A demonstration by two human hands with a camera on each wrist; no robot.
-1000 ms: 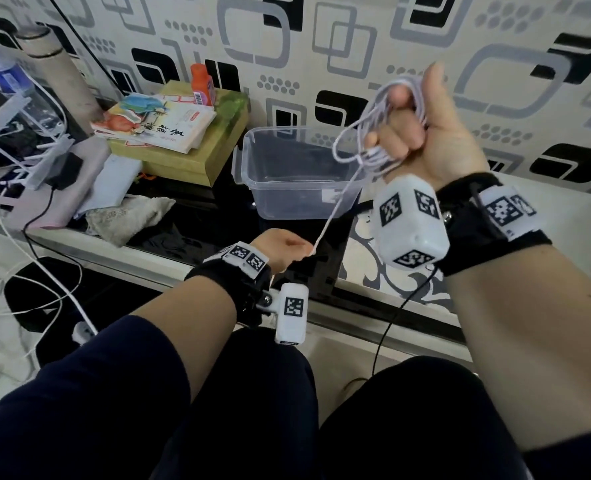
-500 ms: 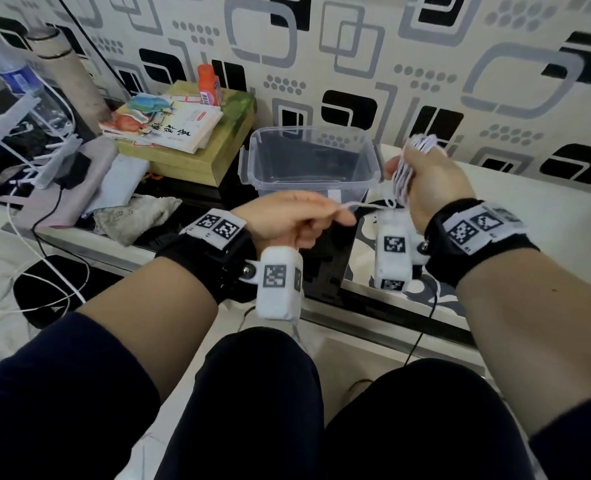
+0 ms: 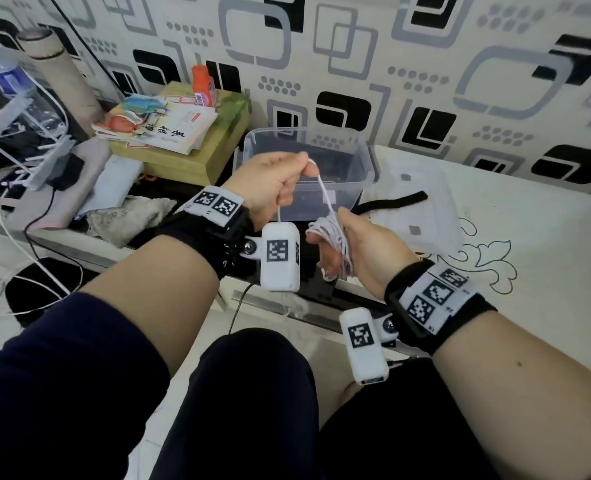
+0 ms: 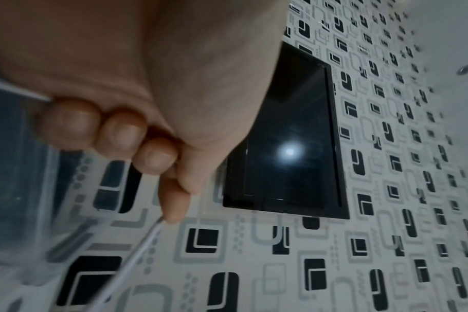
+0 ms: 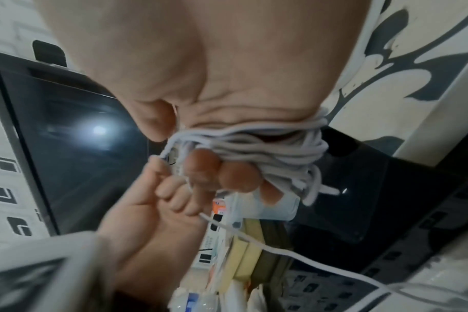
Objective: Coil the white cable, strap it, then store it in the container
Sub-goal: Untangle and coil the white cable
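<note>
The white cable (image 3: pixel 332 239) is wound in several loops round my right hand (image 3: pixel 352 247), whose fingers curl over the bundle (image 5: pixel 267 145). A free strand (image 3: pixel 323 188) runs up from the coil to my left hand (image 3: pixel 276 181), which pinches it in front of the container; the tail hangs down below that fist. In the left wrist view the strand (image 4: pixel 136 253) leaves my curled fingers (image 4: pixel 120 130). The clear plastic container (image 3: pixel 363 157) stands open just behind both hands. A black strap (image 3: pixel 394 201) lies on the container's lid (image 3: pixel 422 209) to its right.
Books (image 3: pixel 162 126) on a yellow box (image 3: pixel 197 157) sit left of the container, with an orange bottle (image 3: pixel 204 85) behind. Loose white wires (image 3: pixel 17 258), a cloth (image 3: pixel 127 220) and a water bottle (image 3: pixel 6 81) crowd the far left. My knees are below the table edge (image 3: pixel 287 306).
My right hand has come down from near the wall to below the container's front. My left hand has risen from the table edge, carrying the strand up in front of the container.
</note>
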